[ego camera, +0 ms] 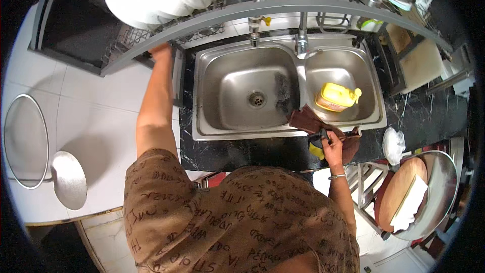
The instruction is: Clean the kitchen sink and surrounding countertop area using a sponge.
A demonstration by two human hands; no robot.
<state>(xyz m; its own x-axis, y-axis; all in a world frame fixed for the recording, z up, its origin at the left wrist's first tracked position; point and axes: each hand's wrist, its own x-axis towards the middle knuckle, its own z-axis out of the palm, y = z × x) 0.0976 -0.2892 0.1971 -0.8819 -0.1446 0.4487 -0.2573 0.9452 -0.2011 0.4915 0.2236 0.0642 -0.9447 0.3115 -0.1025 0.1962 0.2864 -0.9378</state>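
My left hand (161,50) reaches up to the far left, beside the grey metal frame (174,18) of a raised dish rack; its fingers are hidden behind the frame. My right hand (333,148) is at the sink's front edge, its fingers closed on a small black item (319,138) with a yellow-green part, too small to name. Under and around it lies a brown cloth (308,118), draped over the sink rim and counter. A yellow plastic bottle (335,96) with a handle lies tilted in the right basin (363,68). The larger left basin (235,83) shows its drain and a wet patch.
White bowls or plates (151,0) fill the rack overhead, close above my left hand. Two taps (302,41) stand behind the basins. To the right are a white plastic bag (394,145) and a large metal pan (441,193) holding a round wooden board (401,193).
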